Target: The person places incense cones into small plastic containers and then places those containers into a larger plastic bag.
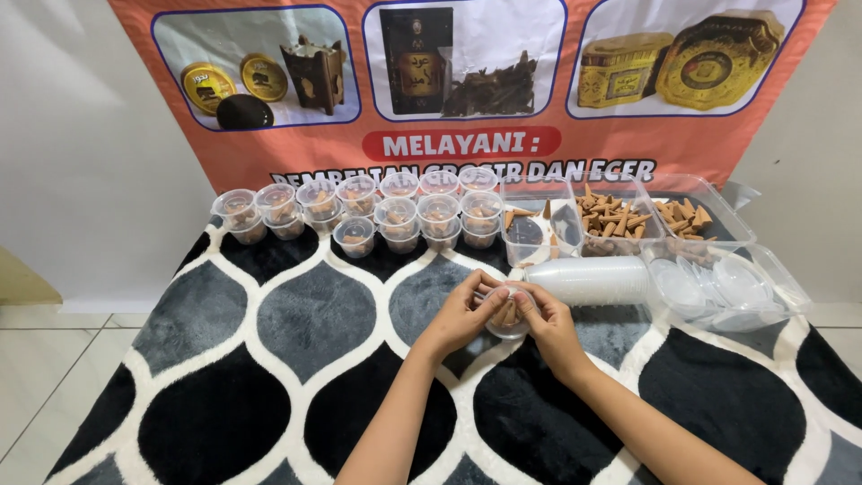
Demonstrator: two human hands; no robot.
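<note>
Black, grey and white patterned rug [296, 323] covers the floor and fills most of the head view, with an orange banner [467, 90] of product pictures hung on the white wall along the top of the frame.

Just below the centre of the frame, two bare forearms rise from the bottom edge and meet. The left hand [467, 313] and the right hand [546, 321] close from either side on one small clear plastic cup [510, 316] holding brown incense cones. Thumbs and fingertips of both hands press on its rim, seemingly on a lid. The cup sits upright between the palms, equally near to each hand.

Directly above the hands, a sleeve of stacked clear cups [588, 279] lies on its side, its long axis running left to right. Above that, open clear tubs [620, 220] hold loose cones. At centre right, another clear tub [732, 287] holds round lids. Rows of filled, lidded cups [359, 211] line the upper left of the rug, well apart from the hands.
</note>
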